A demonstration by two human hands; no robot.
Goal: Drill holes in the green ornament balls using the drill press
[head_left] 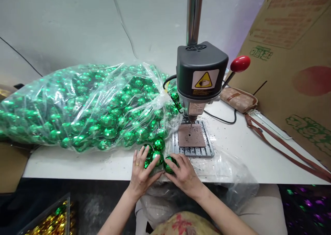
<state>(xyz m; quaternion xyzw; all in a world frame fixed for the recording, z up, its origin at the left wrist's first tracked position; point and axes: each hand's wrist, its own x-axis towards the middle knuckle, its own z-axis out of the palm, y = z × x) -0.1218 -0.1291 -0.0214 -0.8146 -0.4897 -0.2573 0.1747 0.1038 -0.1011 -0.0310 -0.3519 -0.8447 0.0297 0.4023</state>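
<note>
Several shiny green mirrored ball ornaments (156, 157) lie loose near the front edge of the white table. My left hand (141, 173) rests over them with its fingers spread, touching the balls. Beside it, my right hand (186, 174) curls its fingers and thumb round one green ball ornament (170, 164), which has a small cap on top. Just behind my hands, a large clear plastic bag (85, 107) full of the same green balls lies on its side. Its gathered neck is by the drill press (201, 72), and some balls spill out there.
The drill's bit points down at a brown board (191, 135) on a grey slotted base with dark shavings around. A red-knobbed lever (240, 63) sticks out right. A handbag (239, 99), its strap and a large cardboard box (292, 62) stand right. Gold balls (49, 221) fill a container below left.
</note>
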